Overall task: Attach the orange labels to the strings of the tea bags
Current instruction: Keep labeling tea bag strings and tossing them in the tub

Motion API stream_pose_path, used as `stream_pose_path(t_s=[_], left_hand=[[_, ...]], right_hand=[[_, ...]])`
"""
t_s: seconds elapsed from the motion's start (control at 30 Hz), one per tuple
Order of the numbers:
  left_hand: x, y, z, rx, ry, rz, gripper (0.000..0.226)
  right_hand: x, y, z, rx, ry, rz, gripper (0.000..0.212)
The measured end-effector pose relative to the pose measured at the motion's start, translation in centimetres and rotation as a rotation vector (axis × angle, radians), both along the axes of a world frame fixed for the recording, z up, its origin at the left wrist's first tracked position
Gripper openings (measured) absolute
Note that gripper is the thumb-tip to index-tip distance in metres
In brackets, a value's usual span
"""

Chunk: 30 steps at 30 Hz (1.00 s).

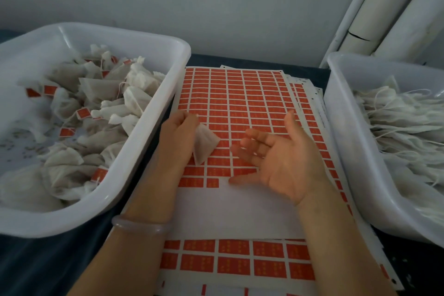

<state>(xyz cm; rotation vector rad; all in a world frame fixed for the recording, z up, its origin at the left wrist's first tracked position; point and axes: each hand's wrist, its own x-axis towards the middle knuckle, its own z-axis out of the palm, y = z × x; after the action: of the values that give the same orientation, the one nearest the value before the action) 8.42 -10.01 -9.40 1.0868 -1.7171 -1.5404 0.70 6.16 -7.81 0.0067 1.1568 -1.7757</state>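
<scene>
Furthest out to the left of the left hand sits the white tub (163, 103), with a heap of tea bags (101, 94) that already carry orange tags. Its rim runs just beside that hand's wrist.

The left hand (177, 132) is curled round one tea bag (205, 144), which hangs from the fingers toward the right, over the label sheet (240, 94). I cannot make out this bag's string, nor whether a tag is on it yet. A pale bracelet (139, 224) sits on that wrist.

Under and between both hands lies the sheet of orange labels. Full rows stretch away beyond the fingertips, and the last short row (211, 182) is just below the hanging bag, close to the right hand's lowest finger. Nearer than that row, the backing paper (228, 211) is bare.

The right hand (286, 163) is spread wide, palm up, holding nothing, with the fingers pointing left toward the bag.

If this bag is still untagged, I'd say the job goes best this way:
- Draw the string clear of the left fist and keep it taut.
- Lift a label from that short row by a corner, so its neighbours stay down.
- Fold it squarely over the string so the halves meet edge to edge.

Past the right hand's wrist stands the second tub (341, 127), full of stringed bags (408, 127) with no orange on them.
</scene>
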Motion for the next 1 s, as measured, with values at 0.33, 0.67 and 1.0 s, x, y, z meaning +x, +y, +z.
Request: stream_pose_path(t_s=[0.33, 0.67, 1.0], left_hand=[[0.4, 0.0, -1.1, -0.097, 0.014, -0.101, 0.016], [0.0, 0.2, -1.6, -0.207, -0.037, -0.109, 0.012], [-0.3, 0.0, -1.9, -0.225, -0.072, -0.092, 0.016]], right_hand=[[0.7, -0.6, -1.2, -0.120, -0.100, 0.098, 0.092], [1.2, -1.2, -1.9, -0.134, -0.117, 0.142, 0.092], [0.3, -0.4, -1.5, -0.116, -0.083, 0.139, 0.091]])
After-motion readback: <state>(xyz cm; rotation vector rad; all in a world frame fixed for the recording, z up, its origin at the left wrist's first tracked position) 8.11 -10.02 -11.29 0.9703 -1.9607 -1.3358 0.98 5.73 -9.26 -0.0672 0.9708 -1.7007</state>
